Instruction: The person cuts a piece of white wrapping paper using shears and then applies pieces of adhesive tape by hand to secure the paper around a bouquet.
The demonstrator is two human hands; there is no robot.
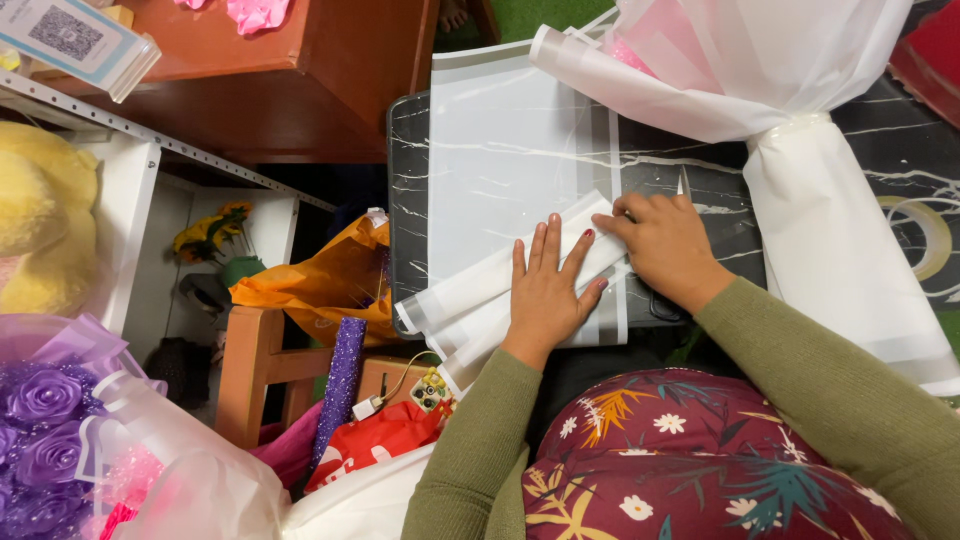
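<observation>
A translucent white wrapping sheet (500, 170) lies on a black marble-patterned table (405, 200). Its near part is folded into a pleated strip (470, 290) that sticks out past the table's left front corner. My left hand (548, 290) lies flat on the folded strip, fingers spread. My right hand (662, 245) presses the fold's right end with its fingertips. Both arms wear olive green sleeves.
A wrapped white and pink bouquet (800, 150) lies on the table at the right, beside a tape roll (925, 235). Left of the table sit an orange bag (320, 280), a wooden stool (260, 365), a purple rose bouquet (45, 420) and a white shelf (130, 200).
</observation>
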